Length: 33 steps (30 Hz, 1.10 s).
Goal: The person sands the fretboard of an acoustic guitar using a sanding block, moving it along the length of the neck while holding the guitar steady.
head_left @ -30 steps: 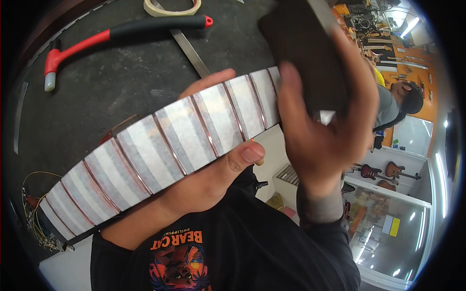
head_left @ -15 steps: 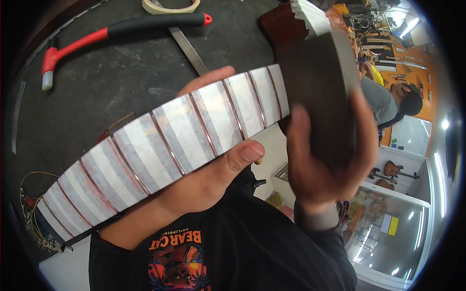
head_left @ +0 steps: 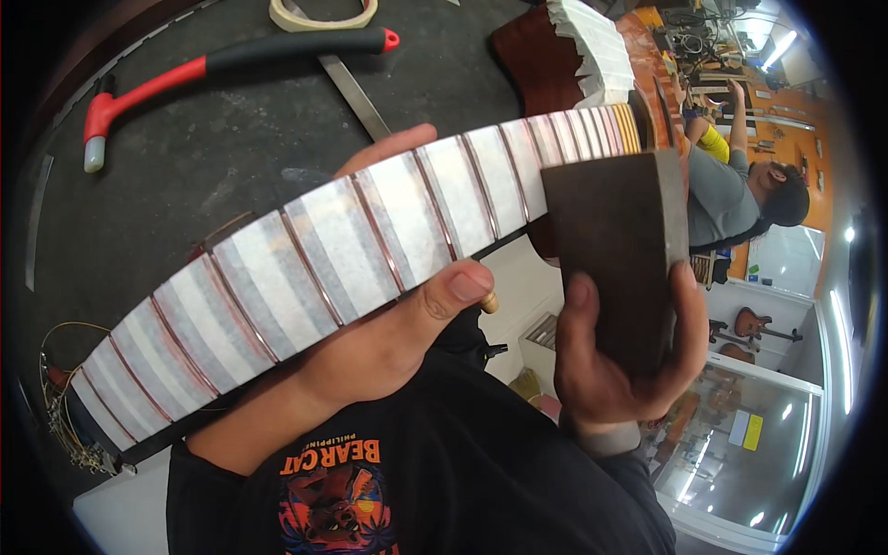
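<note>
A guitar neck (head_left: 305,250) runs from lower left to upper right, its fretboard covered in white masking tape with the metal frets left bare between strips. My left hand (head_left: 407,324) is wrapped around the neck from beneath, thumb along the near edge and fingertips showing past the far edge. My right hand (head_left: 620,379) grips a dark rectangular block (head_left: 606,240), thumb on one side and fingers on the other. The block's upper end overlaps the near edge of the upper frets; whether it touches them I cannot tell. Part of the reddish-brown guitar body (head_left: 536,55) shows beyond, with crumpled white tape (head_left: 592,55) on it.
On the dark worktop (head_left: 250,120) lie a red-and-black hammer (head_left: 213,69), a roll of masking tape (head_left: 324,14) and a metal strip (head_left: 356,97). Loose strings (head_left: 60,407) curl at the headstock end. Another person (head_left: 740,190) is at the right, near a tool wall and hanging guitars (head_left: 763,324).
My right hand has drawn the block down toward me, uncovering the highest frets and more of the guitar body. My left hand keeps its grip on the neck.
</note>
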{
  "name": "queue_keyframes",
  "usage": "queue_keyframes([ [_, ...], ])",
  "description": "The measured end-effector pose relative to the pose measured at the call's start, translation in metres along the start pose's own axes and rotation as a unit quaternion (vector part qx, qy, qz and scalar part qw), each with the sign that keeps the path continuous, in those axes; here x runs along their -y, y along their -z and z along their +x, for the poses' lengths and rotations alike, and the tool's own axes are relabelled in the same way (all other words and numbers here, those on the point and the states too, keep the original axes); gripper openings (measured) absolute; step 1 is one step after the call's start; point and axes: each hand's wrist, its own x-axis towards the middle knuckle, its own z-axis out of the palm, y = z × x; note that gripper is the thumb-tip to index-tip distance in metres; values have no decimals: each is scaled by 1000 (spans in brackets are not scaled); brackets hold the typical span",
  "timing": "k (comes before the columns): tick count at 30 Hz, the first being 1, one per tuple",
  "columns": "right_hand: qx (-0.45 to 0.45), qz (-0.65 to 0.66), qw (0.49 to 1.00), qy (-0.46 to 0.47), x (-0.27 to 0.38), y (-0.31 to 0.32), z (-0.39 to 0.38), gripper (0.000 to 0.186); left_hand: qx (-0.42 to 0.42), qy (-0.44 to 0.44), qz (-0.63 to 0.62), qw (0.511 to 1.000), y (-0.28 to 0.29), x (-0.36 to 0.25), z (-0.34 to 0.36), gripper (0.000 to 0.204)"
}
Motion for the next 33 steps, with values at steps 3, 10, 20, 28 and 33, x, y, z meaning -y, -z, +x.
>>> queue_keyframes([
  [3, 104, -32, 994, 22, -3, -11, 21, 61, -7, 46, -55, 997, -1, -4, -2, 83],
  [10, 116, -48, 991, 42, -14, -24, 37, 64, -6, 19, -50, 999, 1, 0, -2, 85],
  [20, 147, -27, 988, 36, -20, -42, 49, 69, -19, 31, -76, 996, 1, 0, -1, 87],
  [28, 72, -8, 997, -11, -3, -9, 16, 65, -10, 56, -48, 997, -2, -5, -1, 90],
  [33, 153, -11, 988, 14, -20, -43, 52, 72, -28, 51, -60, 997, -1, -3, -3, 91],
])
